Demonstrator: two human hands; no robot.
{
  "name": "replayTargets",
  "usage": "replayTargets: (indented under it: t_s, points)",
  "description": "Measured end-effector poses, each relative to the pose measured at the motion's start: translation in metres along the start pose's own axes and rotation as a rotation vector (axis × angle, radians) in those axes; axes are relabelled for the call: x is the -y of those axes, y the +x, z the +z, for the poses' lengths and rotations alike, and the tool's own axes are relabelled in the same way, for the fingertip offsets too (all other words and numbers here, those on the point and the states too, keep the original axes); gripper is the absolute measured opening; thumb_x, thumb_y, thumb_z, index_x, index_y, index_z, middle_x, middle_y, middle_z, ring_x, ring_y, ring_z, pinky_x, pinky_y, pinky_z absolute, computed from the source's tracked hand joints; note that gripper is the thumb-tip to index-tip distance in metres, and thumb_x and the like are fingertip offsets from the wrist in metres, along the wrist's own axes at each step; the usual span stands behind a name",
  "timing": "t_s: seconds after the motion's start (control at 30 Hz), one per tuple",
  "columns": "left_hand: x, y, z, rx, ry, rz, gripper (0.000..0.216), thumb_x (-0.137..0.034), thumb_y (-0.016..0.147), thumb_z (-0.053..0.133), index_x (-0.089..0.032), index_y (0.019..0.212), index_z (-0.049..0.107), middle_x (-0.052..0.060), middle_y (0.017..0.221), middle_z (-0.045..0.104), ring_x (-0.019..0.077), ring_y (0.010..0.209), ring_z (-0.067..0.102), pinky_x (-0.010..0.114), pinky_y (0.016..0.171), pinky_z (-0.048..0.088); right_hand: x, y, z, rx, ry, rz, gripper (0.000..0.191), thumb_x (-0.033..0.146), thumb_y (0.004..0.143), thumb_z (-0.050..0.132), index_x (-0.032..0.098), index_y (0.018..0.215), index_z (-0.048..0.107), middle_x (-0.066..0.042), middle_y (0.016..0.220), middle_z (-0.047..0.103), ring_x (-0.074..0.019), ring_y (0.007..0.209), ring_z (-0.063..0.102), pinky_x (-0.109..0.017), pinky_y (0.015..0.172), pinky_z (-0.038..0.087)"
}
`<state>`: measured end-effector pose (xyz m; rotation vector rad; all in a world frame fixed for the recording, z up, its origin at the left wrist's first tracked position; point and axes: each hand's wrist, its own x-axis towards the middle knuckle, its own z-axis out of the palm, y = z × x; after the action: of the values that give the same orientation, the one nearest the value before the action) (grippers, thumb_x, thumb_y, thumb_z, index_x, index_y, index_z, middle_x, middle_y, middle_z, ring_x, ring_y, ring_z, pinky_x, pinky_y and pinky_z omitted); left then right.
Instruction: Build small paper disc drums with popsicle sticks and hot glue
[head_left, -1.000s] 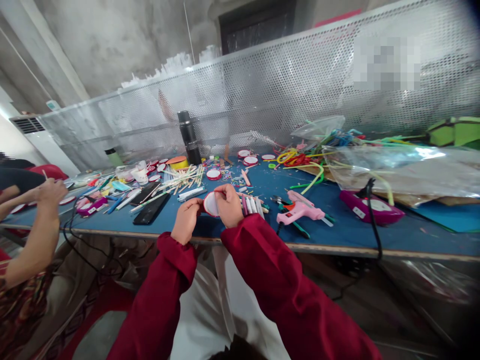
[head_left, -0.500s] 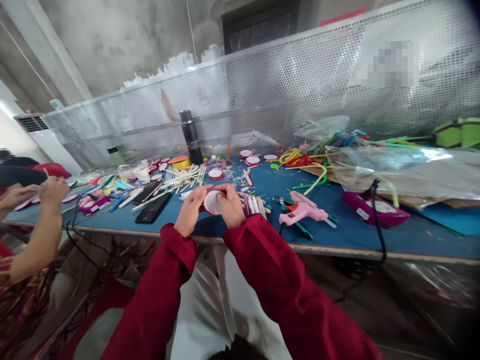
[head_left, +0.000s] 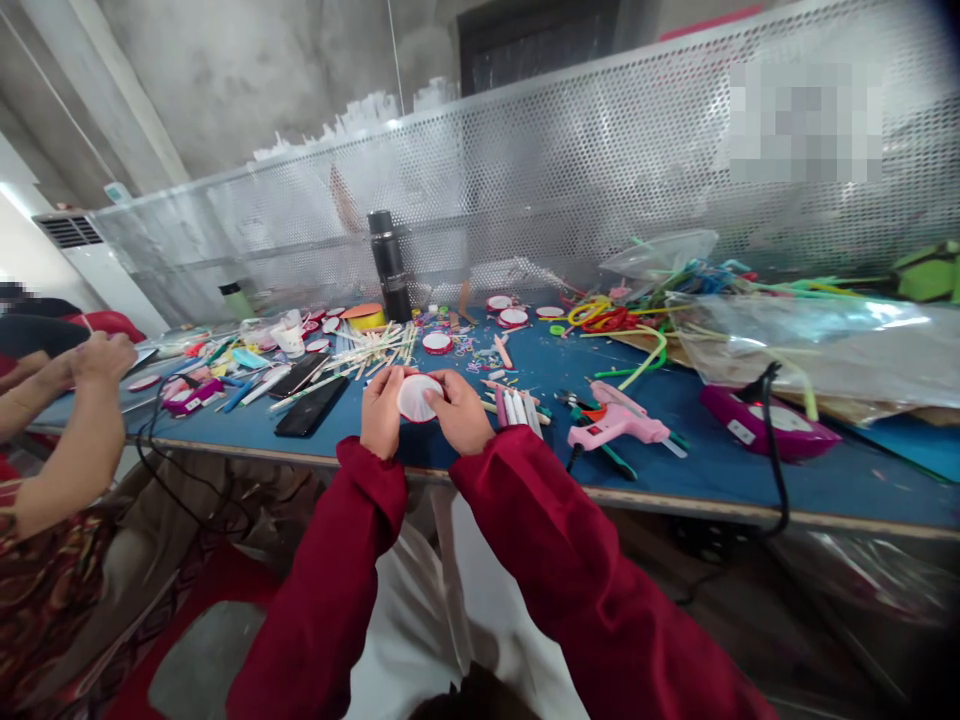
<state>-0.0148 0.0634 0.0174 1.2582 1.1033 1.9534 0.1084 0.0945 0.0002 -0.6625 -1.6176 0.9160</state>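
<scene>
Between both hands, just above the table's front edge, is a small round disc (head_left: 418,398) with a white face and a red rim. My left hand (head_left: 382,412) grips its left side. My right hand (head_left: 461,413) holds its right side, the thumb lying on the white face. The fingers behind the disc are hidden. Several similar red-rimmed discs lie further back, the closest being a white-faced disc (head_left: 437,343). Right of my hands are pale marker-like sticks (head_left: 519,408) and a pink glue gun (head_left: 619,418).
A black bottle (head_left: 389,268) stands near the perforated metal screen (head_left: 540,180). Left are a black phone (head_left: 312,406), paper straws (head_left: 375,352) and a co-worker's hands (head_left: 105,358). Right are a purple power strip (head_left: 769,420) with a cable and a plastic bag (head_left: 832,335).
The disc has turned so its white face shows more fully, and my left fingers have shifted along its edge. The whole view has moved slightly.
</scene>
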Motion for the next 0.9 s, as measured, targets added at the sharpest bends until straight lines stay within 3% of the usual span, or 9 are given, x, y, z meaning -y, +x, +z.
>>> replayTargets:
  t_s: [0.9]
  points:
    - [-0.0025,-0.0020,-0.0032,0.028,0.023,-0.007,0.025,-0.043,0.081,0.064,-0.021,0.075,0.054,-0.003,0.069,0.050,0.0119,0.060,0.046,0.024,0.057,0.038,0.0024,-0.0005,0.0020,0.082,0.060,0.018,0.018,0.025,0.080,0.057,0.024,0.097,0.064,0.001,0.093,0.070,-0.0210,0.087,0.064,-0.037,0.084,0.051]
